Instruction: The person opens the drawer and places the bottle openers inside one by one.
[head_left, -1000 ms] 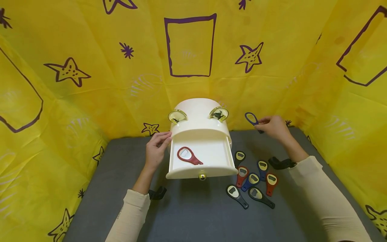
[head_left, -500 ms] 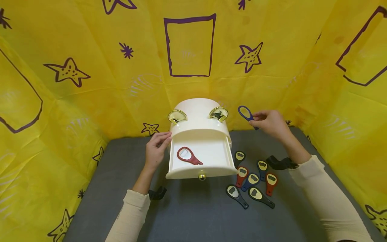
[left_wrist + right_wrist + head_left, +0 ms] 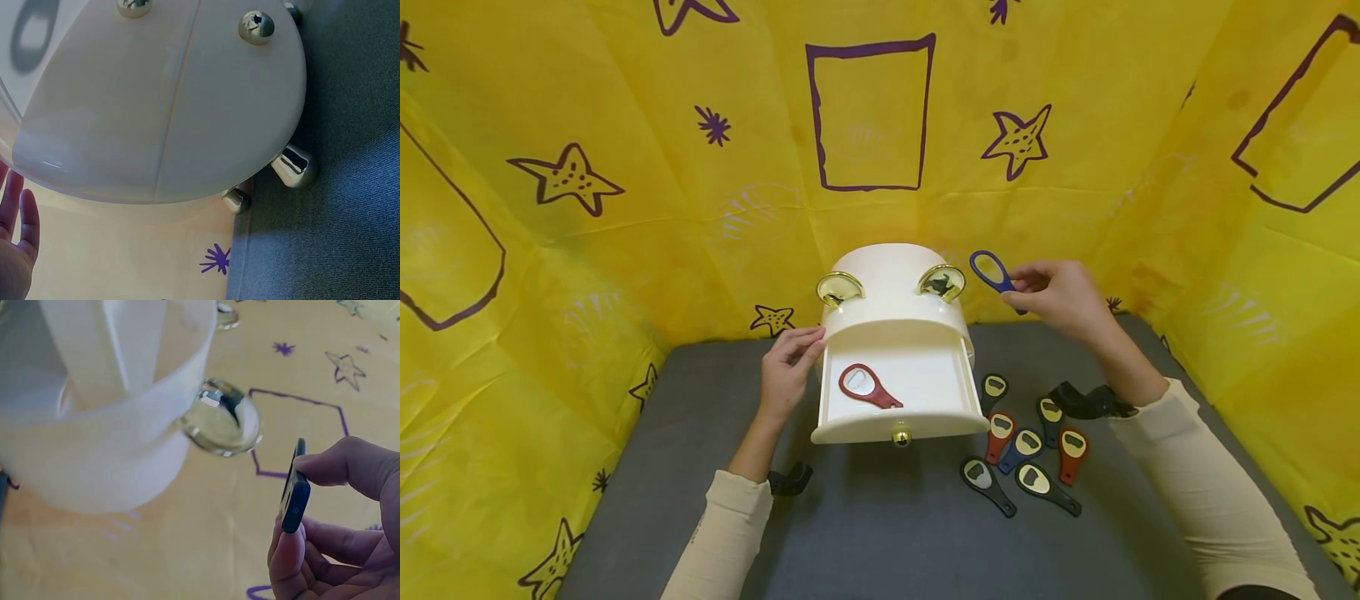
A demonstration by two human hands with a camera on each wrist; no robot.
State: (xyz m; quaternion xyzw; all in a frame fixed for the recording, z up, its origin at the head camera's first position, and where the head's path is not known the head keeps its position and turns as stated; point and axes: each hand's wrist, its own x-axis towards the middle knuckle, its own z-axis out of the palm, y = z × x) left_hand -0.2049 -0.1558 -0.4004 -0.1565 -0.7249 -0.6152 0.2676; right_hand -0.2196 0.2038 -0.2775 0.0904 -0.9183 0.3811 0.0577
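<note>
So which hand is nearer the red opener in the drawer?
Left: the left hand is left of the red opener, beside the drawer; the right hand, pinching a blue opener, is farther off to the right.

black opener (image 3: pixel 996 387) right of the white cabinet (image 3: pixel 887 283) hiding its handle end behind the drawer (image 3: pixel 857 430), right hand (image 3: pixel 1060 296) covering part of the blue opener (image 3: pixel 1002 285), left hand (image 3: pixel 14 269) beside the cabinet running off the left-wrist view
</note>
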